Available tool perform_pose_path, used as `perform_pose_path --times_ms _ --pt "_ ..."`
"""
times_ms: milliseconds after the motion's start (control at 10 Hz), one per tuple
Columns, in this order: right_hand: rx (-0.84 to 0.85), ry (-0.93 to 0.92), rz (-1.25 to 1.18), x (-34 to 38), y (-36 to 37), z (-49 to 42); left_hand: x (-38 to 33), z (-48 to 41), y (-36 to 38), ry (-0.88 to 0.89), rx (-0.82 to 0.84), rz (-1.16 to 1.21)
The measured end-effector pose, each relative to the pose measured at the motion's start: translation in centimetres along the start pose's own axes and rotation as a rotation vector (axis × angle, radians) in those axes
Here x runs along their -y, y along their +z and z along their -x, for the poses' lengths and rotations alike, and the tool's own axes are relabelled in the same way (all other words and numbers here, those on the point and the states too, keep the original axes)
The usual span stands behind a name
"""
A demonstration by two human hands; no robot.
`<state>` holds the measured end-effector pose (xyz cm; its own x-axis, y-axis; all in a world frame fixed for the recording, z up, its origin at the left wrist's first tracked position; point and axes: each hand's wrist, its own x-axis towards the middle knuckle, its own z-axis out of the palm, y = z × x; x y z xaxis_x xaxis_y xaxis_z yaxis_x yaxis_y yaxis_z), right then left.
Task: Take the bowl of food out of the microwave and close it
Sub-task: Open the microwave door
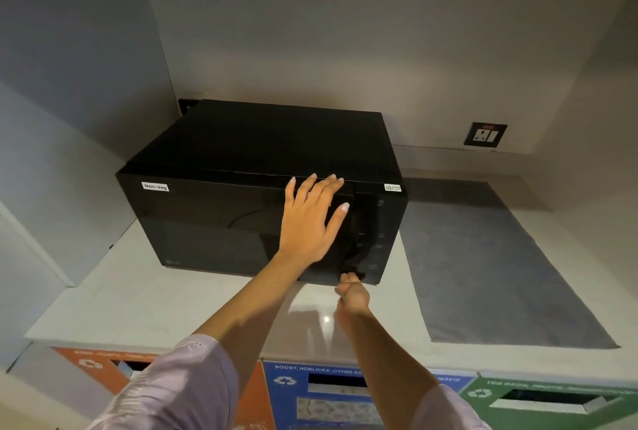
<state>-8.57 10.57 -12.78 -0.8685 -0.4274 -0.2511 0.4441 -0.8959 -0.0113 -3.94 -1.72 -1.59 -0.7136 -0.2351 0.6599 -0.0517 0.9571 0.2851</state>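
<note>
A black microwave (221, 188) with a white "Non-Veg" label stands on a pale counter, and its door is shut. My left hand (310, 219) lies flat on the right part of the door, fingers spread, holding nothing. My right hand (352, 293) is curled at the bottom right corner of the microwave front, fingertips touching the lower edge below the control panel (378, 239). No bowl of food shows; the dark door hides the inside.
A grey mat (490, 264) lies on the counter (145, 302) right of the microwave. A wall socket (485, 134) sits on the back wall. Below the counter edge are orange (103, 371), blue (331, 395) and green (552, 398) recycling bin fronts with slots.
</note>
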Motion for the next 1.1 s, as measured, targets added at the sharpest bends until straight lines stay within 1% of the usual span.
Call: perform_pose_path --times_ms 100,200,300,400,500,600,700,800,900,1000,1100 --pt "-0.302 0.216 1.053 -2.4 -1.4 -0.4 0.0 1.6 -0.2 0.03 -0.067 0.019" --pt "-0.278 0.212 1.011 -0.9 -2.8 -0.1 -0.2 2.1 -1.0 0.027 -0.076 0.086" --pt "-0.226 0.297 1.268 1.0 -3.8 0.1 -1.4 1.8 -2.8 -0.003 -0.118 0.135" --pt "-0.265 0.364 1.479 1.6 -3.5 -0.5 -2.6 1.4 -5.2 -0.095 -0.117 0.173" --pt "-0.241 0.408 1.6 -0.5 -1.8 -0.1 -3.0 1.2 -8.3 -0.322 0.083 0.178" --pt "-0.082 0.455 1.698 -3.9 0.3 1.4 -1.9 2.3 -11.0 -0.468 0.305 0.158" --pt "0.093 0.478 1.734 -8.4 2.4 3.2 -0.1 3.5 -13.9 -0.426 0.305 0.03" --pt "0.246 0.491 1.657 -13.3 4.1 5.2 2.7 4.5 -16.2 -0.493 0.452 -0.26" --pt "0.378 0.477 1.621 -17.7 5.1 7.3 5.5 6.0 -18.2 -0.654 0.565 -0.316" --pt "0.502 0.467 1.634 -21.6 5.2 9.2 7.4 7.7 -19.7 -0.709 0.52 -0.311" --pt "0.518 0.48 1.687 -24.6 4.5 10.7 9.1 9.2 -21.4 -0.654 0.481 -0.302"
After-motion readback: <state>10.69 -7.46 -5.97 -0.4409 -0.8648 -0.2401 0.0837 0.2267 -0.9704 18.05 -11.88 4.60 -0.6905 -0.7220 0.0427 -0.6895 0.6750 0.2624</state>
